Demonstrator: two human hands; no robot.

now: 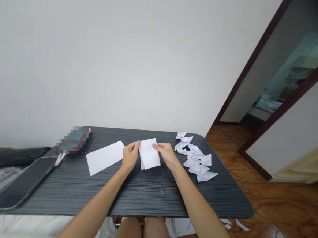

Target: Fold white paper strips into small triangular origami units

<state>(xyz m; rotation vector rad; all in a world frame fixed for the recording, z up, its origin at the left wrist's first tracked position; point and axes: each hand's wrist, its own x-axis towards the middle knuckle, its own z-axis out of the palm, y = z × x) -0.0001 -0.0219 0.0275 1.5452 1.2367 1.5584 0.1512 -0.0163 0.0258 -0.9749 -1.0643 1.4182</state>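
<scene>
A folded sheet of white paper (149, 155) is held up over the middle of the dark table. My left hand (130, 155) pinches its upper left edge between thumb and fingers. On the other side, my right hand (166, 153) grips the right edge, thumb on the front face. The lower edge shows two layers slightly apart. Close by on the left, a flat white paper strip (103, 158) lies slanted, its right end near my left hand. To the right of my right hand rests a loose group of small folded paper pieces (197, 160), several of them overlapping.
The dark table (147, 195) has rounded corners and stands against a white wall (141, 59). A phone (23, 183) lies at its left edge, near a blurred-out object (73, 140). Paper scraps (242, 225) litter the wooden floor (286, 213); a doorway opens at right.
</scene>
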